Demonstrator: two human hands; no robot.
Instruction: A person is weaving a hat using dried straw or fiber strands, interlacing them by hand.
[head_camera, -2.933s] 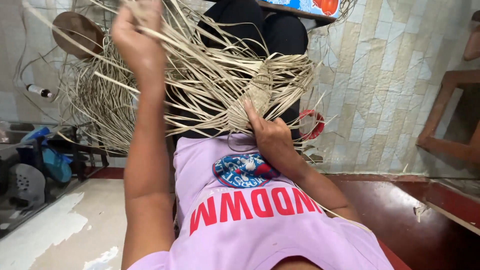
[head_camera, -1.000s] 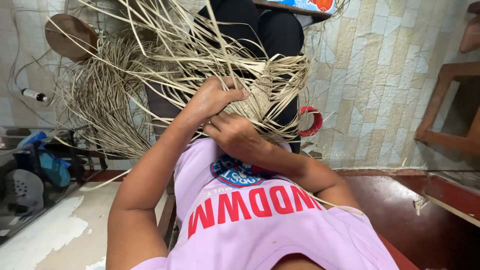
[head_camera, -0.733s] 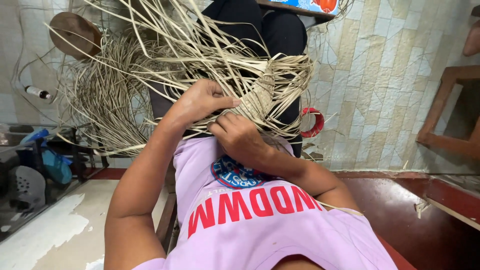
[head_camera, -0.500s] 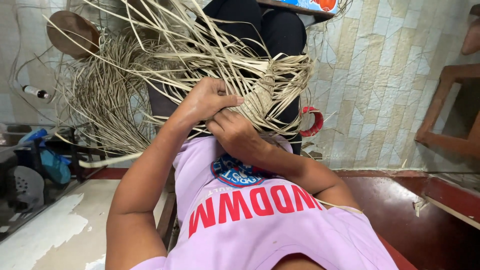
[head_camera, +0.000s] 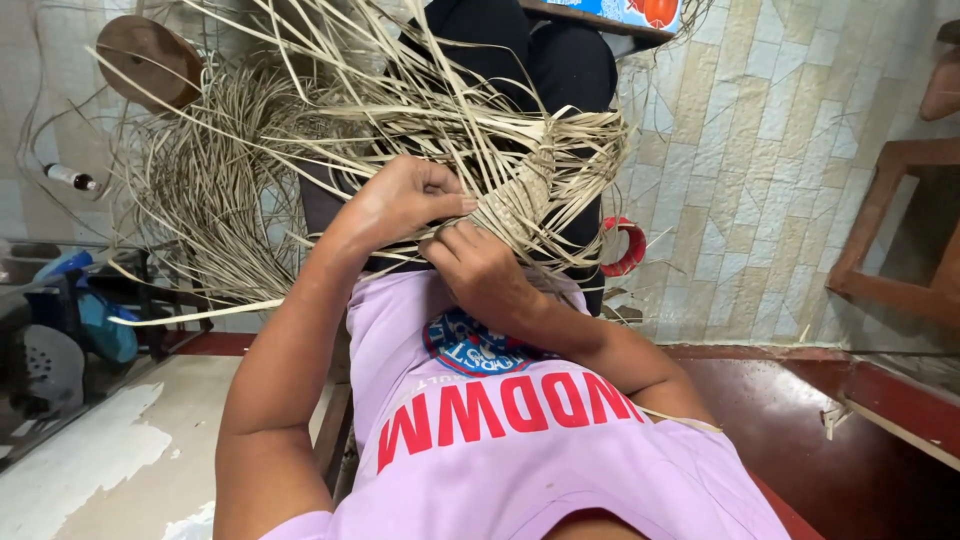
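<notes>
Both hands, left hand (head_camera: 400, 200) and right hand (head_camera: 480, 270), pinch straw strips (head_camera: 420, 110) beside the woven piece (head_camera: 515, 200).

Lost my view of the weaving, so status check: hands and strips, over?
Left hand and right hand both pinching pale dried straw strips at the woven straw piece on the lap. Loose strands fan all round; nothing blocks the hands.

A single head-worn camera looks steeply down the person's own front, very close, so the lilac printed shirt (head_camera: 520, 440) fills the lower frame. Beyond it both forearms run up to the picture's middle, where the lap lies. The pale tiled floor (head_camera: 740, 170) fills the upper right; the scene reads tilted. No second view overlaps it.
</notes>
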